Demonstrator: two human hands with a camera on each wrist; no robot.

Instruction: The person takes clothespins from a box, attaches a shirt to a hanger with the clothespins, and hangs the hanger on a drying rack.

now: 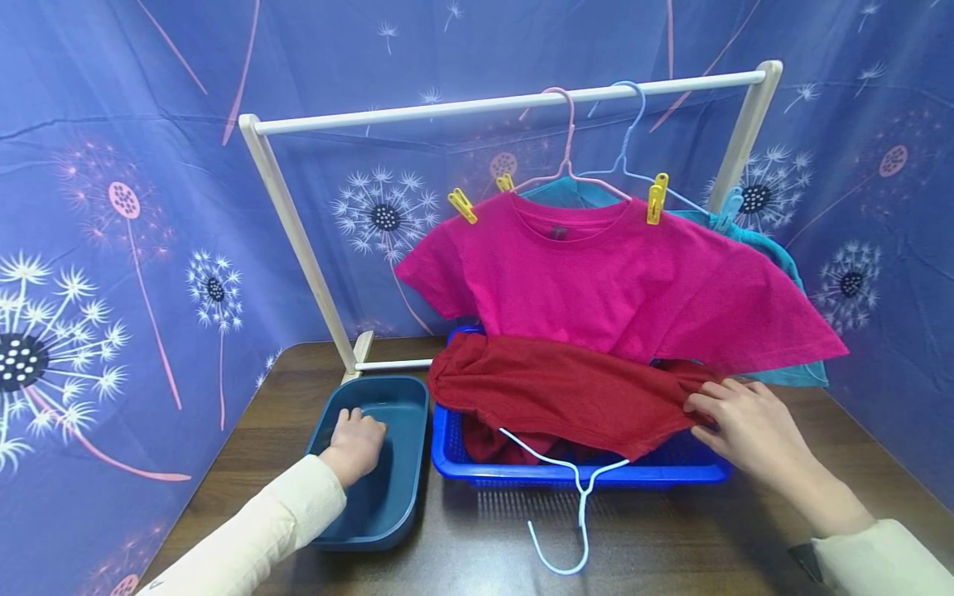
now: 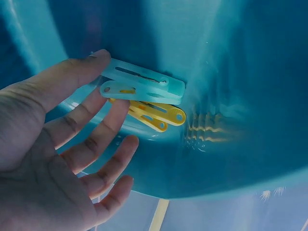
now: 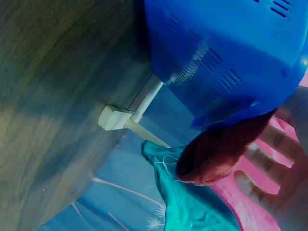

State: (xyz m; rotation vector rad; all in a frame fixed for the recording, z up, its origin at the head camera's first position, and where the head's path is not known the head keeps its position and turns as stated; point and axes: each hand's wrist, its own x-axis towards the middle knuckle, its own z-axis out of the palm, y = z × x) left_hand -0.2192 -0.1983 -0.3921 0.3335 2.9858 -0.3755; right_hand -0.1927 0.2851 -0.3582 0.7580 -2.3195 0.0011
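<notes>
My left hand [image 1: 356,447] is down inside a dark teal basin [image 1: 408,497]. In the left wrist view its thumb and fingertips pinch a light blue clothespin [image 2: 144,84], and yellow clothespins [image 2: 166,114] lie just below, against the fingertips. A dark red shirt [image 1: 559,393] is draped over a blue basket [image 1: 581,474], with a pale blue hanger [image 1: 584,497] sticking out of it, hook toward me. At the shirt's right end my right hand [image 1: 756,426] holds the sleeve, whose opening [image 3: 207,161] shows in the right wrist view.
Behind the basket stands a drying rack with a white bar [image 1: 417,112]. A pink shirt [image 1: 574,273] hangs there, held by yellow clothespins [image 1: 657,199], and a teal shirt [image 1: 793,374] hangs behind it. Everything stands on a brown wooden table [image 1: 261,430].
</notes>
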